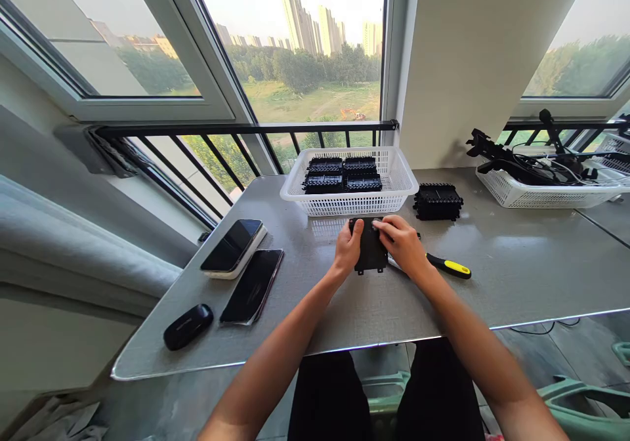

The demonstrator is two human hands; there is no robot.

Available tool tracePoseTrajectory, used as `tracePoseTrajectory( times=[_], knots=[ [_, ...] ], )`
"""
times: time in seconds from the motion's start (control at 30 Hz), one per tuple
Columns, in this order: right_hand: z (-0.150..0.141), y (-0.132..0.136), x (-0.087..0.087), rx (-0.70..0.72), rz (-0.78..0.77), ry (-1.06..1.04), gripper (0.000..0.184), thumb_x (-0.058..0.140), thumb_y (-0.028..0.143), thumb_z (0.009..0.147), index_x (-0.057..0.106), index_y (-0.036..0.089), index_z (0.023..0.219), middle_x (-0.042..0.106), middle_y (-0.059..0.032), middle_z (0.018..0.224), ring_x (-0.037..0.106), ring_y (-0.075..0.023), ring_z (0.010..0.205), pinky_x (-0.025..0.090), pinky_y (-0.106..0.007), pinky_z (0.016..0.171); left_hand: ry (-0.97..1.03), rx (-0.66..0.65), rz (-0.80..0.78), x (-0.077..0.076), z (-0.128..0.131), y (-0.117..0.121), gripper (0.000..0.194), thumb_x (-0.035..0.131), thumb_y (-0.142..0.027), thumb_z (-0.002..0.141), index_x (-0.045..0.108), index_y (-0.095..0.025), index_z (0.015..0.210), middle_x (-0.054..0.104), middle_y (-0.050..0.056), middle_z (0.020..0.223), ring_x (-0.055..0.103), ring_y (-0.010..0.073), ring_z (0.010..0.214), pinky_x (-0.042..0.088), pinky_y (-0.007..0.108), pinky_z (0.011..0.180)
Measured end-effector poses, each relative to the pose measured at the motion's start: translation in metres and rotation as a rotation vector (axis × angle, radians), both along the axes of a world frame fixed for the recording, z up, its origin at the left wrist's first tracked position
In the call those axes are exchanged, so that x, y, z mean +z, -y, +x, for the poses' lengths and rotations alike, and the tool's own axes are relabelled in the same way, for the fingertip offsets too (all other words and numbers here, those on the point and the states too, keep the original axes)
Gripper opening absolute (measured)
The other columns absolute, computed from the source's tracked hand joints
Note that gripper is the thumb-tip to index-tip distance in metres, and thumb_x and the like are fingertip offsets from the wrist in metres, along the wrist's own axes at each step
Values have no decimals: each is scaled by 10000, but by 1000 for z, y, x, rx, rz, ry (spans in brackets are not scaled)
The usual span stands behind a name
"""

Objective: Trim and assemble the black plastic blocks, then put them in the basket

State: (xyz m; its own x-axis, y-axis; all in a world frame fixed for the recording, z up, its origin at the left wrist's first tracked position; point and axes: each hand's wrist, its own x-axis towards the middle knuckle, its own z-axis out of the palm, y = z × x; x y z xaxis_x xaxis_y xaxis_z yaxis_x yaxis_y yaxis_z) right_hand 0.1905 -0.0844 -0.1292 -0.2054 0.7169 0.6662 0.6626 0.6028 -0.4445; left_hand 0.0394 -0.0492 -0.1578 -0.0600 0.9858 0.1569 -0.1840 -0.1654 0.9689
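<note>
A flat black plastic plate lies on the grey table just in front of a white basket. My left hand grips its left edge, fingers curled over the rim. My right hand rests on its top right corner with the fingers bent down on it. A screwdriver with a yellow and black handle lies under my right wrist, pointing left. The basket holds several black ribbed plastic parts.
One more black ribbed part stands right of the basket. Two phones and a black oval case lie at the left. A second white basket with cables and black gear sits at the far right. A window railing runs behind the table.
</note>
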Motion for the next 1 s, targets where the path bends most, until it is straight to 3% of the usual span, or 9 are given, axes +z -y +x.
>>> tracePoseTrajectory(
  times=[0.23, 0.4, 0.47, 0.53, 0.7, 0.8, 1.0],
  knots=[
    [-13, 5, -4, 225, -23, 168, 229, 562, 99, 871, 717, 225, 981, 653, -80, 959, 634, -208, 910, 523, -352, 829, 107, 163, -44, 8, -19, -15, 530, 636, -689, 715, 616, -175, 845, 643, 8, 781, 591, 137, 694, 478, 249, 673],
    [-10, 8, 1, 367, -58, 223, 204, 575, 87, 800, 717, 228, 838, 649, -31, 815, 620, -164, 743, 511, -291, 723, 199, 163, -121, 8, -30, -21, 526, 659, -679, 708, 619, -194, 909, 679, 38, 819, 647, 177, 745, 525, 297, 706],
    [-7, 10, 3, 315, -17, 136, 195, 568, 118, 792, 717, 236, 835, 649, -29, 801, 616, -167, 741, 512, -298, 727, 189, 165, -121, 7, -30, -21, 518, 663, -665, 714, 625, -187, 911, 684, 41, 828, 650, 177, 752, 526, 294, 711],
    [-5, 10, 5, 173, 49, -27, 218, 540, 157, 835, 720, 245, 921, 658, -48, 864, 626, -181, 807, 520, -322, 776, 160, 141, -99, 5, -26, -19, 518, 669, -652, 717, 635, -171, 908, 686, 41, 839, 644, 169, 756, 518, 282, 721],
    [-2, 3, 3, -98, 63, -223, 307, 482, 219, 929, 656, 270, 1177, 648, -77, 1043, 615, -218, 990, 497, -393, 931, 69, -22, -42, 1, -6, -8, 514, 675, -626, 728, 659, -163, 951, 685, 37, 875, 617, 163, 784, 501, 263, 737],
    [-1, -1, -2, -123, 18, -151, 316, 464, 220, 943, 657, 240, 1193, 640, -97, 1045, 602, -240, 992, 496, -417, 933, -23, -58, -11, -1, 2, 0, 480, 654, -621, 751, 649, -164, 897, 652, 21, 808, 568, 141, 715, 467, 238, 671],
    [-5, -3, -7, -76, 13, 33, 318, 482, 172, 932, 677, 241, 1173, 635, -94, 1026, 603, -237, 975, 520, -392, 893, -112, -8, 20, -3, 3, 3, 466, 633, -629, 763, 601, -164, 763, 572, -5, 704, 482, 117, 641, 394, 222, 591]
  ],
)
